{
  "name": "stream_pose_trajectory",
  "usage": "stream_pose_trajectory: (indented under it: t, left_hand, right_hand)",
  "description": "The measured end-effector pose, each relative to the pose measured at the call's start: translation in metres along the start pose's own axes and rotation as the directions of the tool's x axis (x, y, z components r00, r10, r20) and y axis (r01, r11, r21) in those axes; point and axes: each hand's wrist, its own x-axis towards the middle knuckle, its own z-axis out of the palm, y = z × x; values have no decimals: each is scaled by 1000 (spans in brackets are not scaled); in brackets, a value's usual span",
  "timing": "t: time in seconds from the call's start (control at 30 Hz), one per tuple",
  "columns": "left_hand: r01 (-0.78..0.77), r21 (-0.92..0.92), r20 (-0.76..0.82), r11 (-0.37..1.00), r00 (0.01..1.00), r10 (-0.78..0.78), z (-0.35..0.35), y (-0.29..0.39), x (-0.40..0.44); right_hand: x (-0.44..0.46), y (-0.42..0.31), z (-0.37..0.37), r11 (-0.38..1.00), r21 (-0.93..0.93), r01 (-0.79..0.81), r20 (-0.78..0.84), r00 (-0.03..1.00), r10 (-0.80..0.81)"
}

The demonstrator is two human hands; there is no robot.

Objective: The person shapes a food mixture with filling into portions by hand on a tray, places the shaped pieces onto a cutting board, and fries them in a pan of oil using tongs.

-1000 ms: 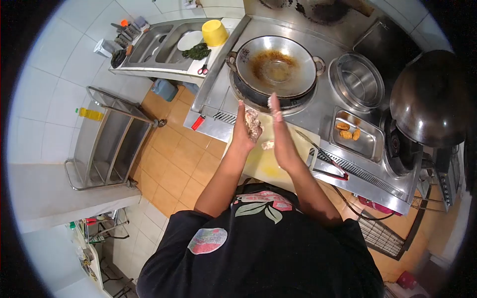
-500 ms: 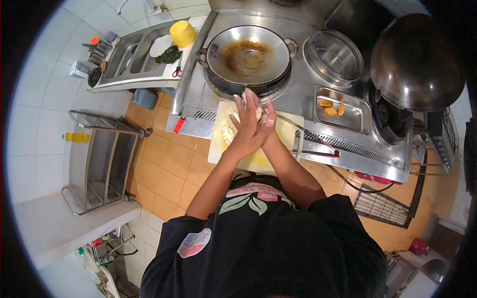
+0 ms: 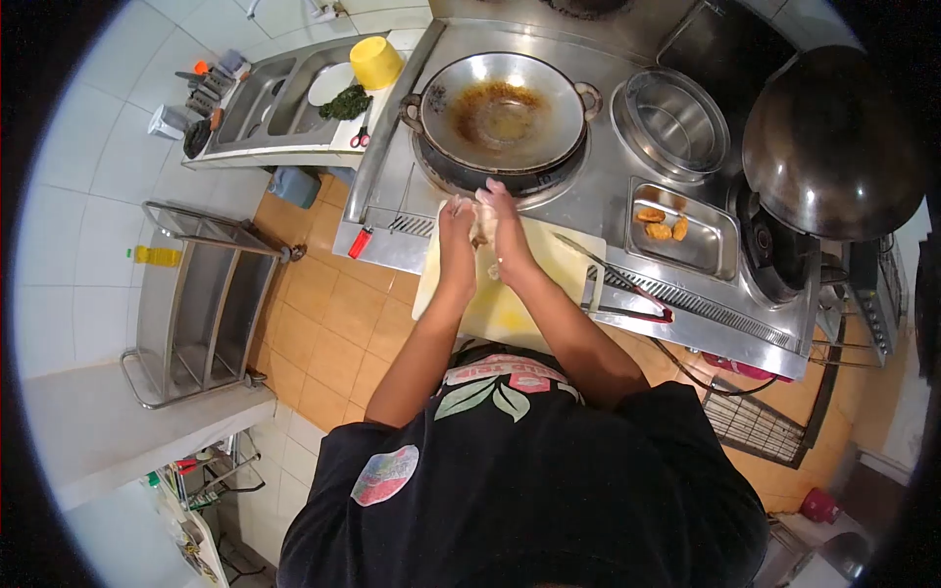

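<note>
Over the pale cutting board (image 3: pixel 559 304) my two hands stand upright, facing each other with a narrow gap. My left hand (image 3: pixel 457 240) is cupped against one side of a lump of pale, sticky dough (image 3: pixel 481 227). My right hand (image 3: pixel 501 225) presses it from the other side, its fingertips smeared white. Most of the lump is hidden between the palms. A small dough crumb (image 3: pixel 493 271) shows on the board below, near my right wrist. Just beyond my fingertips is the wok (image 3: pixel 505 142), with brownish oil in its bottom.
Tongs (image 3: pixel 627 284) lie across the board's right edge. A steel tray (image 3: pixel 696 257) holds several golden fried pieces (image 3: pixel 659 230). Stacked steel pans (image 3: pixel 676 127) and a dark wok (image 3: pixel 833 147) are at right. Left are a red lighter (image 3: pixel 361 242), scissors (image 3: pixel 361 138) and a yellow container (image 3: pixel 376 63).
My hands were pressed together, left over right, with fingers spread. Now they have parted slightly and stand side by side, with the dough between them. The whole view has shifted a little.
</note>
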Motion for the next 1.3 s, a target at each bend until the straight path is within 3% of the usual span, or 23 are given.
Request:
stream_pose_trajectory:
  t: [0.03,0.07,0.13,0.17,0.27,0.33,0.4,0.43,0.47,0.53,0.57,0.6,0.67,0.77,0.8,0.83,0.87,0.9,1.0,1.1,1.17,1.27,1.3]
  left_hand:
    - [158,-137,51,978,987,-152,-5,-3,10]
    - [198,-252,101,947,979,-178,-9,-7,15]
    - [282,-461,207,841,956,-207,1,17,10]
    - [283,-516,134,808,959,-250,11,29,5]
    - [348,-550,110,759,931,-347,-8,2,28]
    - [225,-497,21,838,969,-248,-9,-6,32]
    - [82,-385,-79,919,989,-121,0,-2,27]
    - [41,-240,-122,970,990,-72,3,7,19]
    - [-116,14,-64,993,991,117,9,16,12]
    - [-445,453,181,773,894,409,25,29,-1]
    - [-518,435,393,737,845,362,28,36,-6]
    - [-575,513,469,638,810,352,35,39,-13]
    - [-676,619,610,400,734,299,47,40,-28]
    - [-762,603,707,239,648,284,50,39,-34]
    - [-753,596,676,278,658,333,50,41,-34]
    - [-745,587,641,316,667,379,49,45,-33]
    - [-737,575,604,354,675,425,48,48,-31]
    - [-798,474,573,373,601,557,43,45,-22]
    - [-625,392,459,675,769,445,29,38,-11]
    - [-516,421,371,746,849,377,26,14,-5]
    - [-440,417,280,795,895,348,27,-4,-1]
    - [-28,68,61,997,998,24,29,5,2]
    - [-29,93,13,995,1000,28,20,-2,14]
  right_hand:
    - [-3,-3,1,1000,-29,-1,110,994,4]
    - [-7,-5,3,998,-57,4,219,976,8]
    - [-20,-23,19,968,-226,106,249,967,-48]
    - [-22,-27,16,932,-295,208,337,936,-103]
    - [-37,-55,5,734,-491,469,422,866,-270]
    - [-29,-50,-8,675,-531,513,366,857,-363]
    - [-15,-32,-22,849,-390,357,243,929,-279]
    - [-23,-39,-15,984,-141,112,91,991,-100]
    - [-17,-31,-17,997,49,57,50,997,-59]
    - [2,-2,-33,905,423,-32,-8,999,39]
    - [8,6,-37,855,513,-74,26,997,71]
    - [8,6,-38,799,593,-98,81,995,62]
    - [8,5,-40,662,732,-158,188,982,26]
    - [11,5,-45,470,858,-208,266,962,-60]
    - [10,3,-44,399,888,-229,287,954,-90]
    - [8,-11,-41,519,840,-157,63,979,193]
    - [12,-7,-43,546,823,-153,28,973,229]
    - [15,-3,-43,575,804,-152,-7,964,265]
    - [20,8,-46,635,747,-197,-29,945,327]
    - [24,30,-52,718,661,-217,-90,928,362]
    - [12,18,-35,838,516,-178,-67,967,247]
    - [-17,-17,-5,946,307,-108,65,994,93]
    - [-23,-18,3,958,272,-87,79,995,68]
